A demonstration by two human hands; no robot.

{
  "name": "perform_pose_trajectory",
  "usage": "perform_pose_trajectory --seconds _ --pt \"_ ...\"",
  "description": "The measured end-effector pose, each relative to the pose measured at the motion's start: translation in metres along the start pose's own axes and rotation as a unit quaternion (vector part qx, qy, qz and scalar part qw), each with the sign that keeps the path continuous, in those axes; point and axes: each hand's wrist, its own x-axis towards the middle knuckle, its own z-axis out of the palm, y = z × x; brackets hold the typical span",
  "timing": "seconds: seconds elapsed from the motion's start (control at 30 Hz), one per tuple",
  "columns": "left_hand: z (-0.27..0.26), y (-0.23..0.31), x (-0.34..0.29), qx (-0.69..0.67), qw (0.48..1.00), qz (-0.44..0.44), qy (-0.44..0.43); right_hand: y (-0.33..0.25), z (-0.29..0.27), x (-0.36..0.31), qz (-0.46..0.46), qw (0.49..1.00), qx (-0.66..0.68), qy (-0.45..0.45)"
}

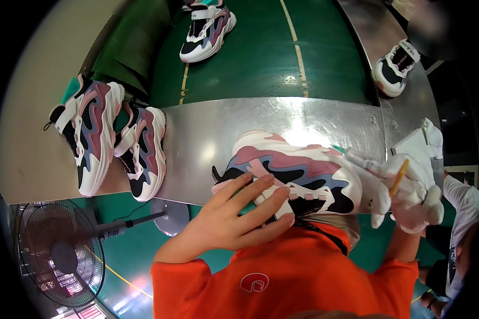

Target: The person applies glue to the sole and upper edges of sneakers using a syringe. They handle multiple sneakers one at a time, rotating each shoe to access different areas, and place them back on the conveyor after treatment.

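Note:
A sneaker [282, 170] in white, mauve, blue-grey and black lies on its side on the metal bench before me, toe to the right. My bare left hand [245, 212] holds it at the strap and collar, fingers spread over the upper and thumb hidden. In a white glove, my right hand [412, 199] is closed on a slim clear-handled tool [363, 162]. The tool's green tip meets the sole edge near the toe; its exact kind is unclear. A thin orange-yellow stick [399, 178] also crosses the gloved fingers.
Two matching sneakers [93, 133] [143, 151] lie at the left. Another sneaker [207, 32] rides on the green belt [250, 64], and one [396, 69] sits far right. White cloth [423, 141] lies beside my glove. A fan [64, 255] stands lower left; another person [460, 212] is at right.

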Motion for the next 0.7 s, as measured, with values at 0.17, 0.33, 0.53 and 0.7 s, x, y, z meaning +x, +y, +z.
perform_pose_trajectory --seconds 0.17,0.33,0.53,0.7 --pt "-0.001 0.0 0.0 -0.013 1.0 -0.02 -0.007 0.019 0.016 0.041 0.073 0.996 0.007 -0.049" --pt "-0.002 -0.002 -0.002 -0.004 1.0 -0.019 0.003 0.028 0.023 0.057 0.11 0.989 0.067 -0.067" --pt "0.007 -0.001 -0.005 0.003 0.999 -0.028 0.043 0.028 0.021 0.068 0.11 0.988 0.072 -0.087" --pt "0.011 -0.004 -0.007 0.006 0.999 -0.016 0.041 0.028 0.017 0.071 0.192 0.971 0.121 -0.076"
